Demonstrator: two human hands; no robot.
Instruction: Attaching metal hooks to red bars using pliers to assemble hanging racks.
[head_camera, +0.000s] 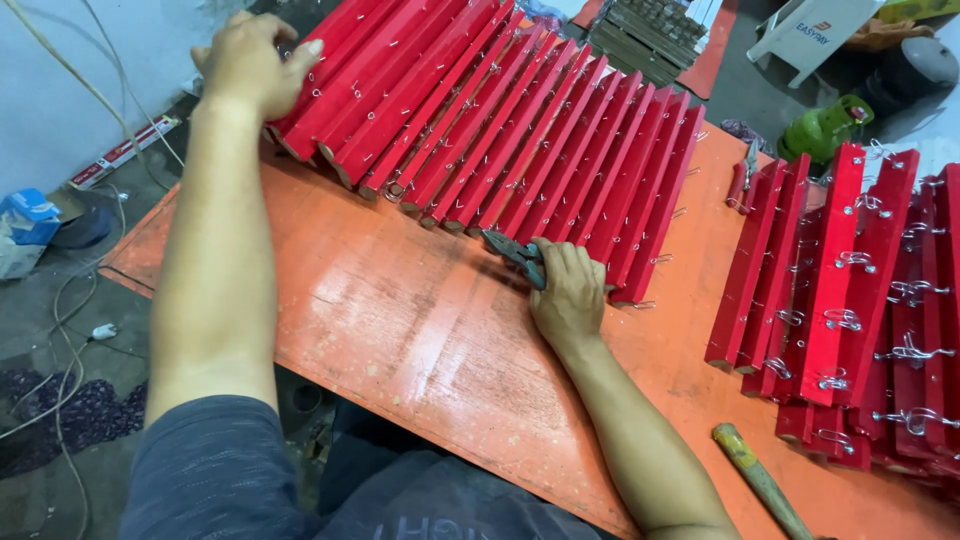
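I look down on the orange worktop (400, 330), where a long row of red wooden slats (520, 130) leans on edge, a second batch with wire hooks (860, 300) well apart at my right. My left hand (250, 65) lies open-fingered on the row's far-left slats. My right hand (568, 295) has its grip closed around pliers (512, 252), their nose at the slats' near ends.
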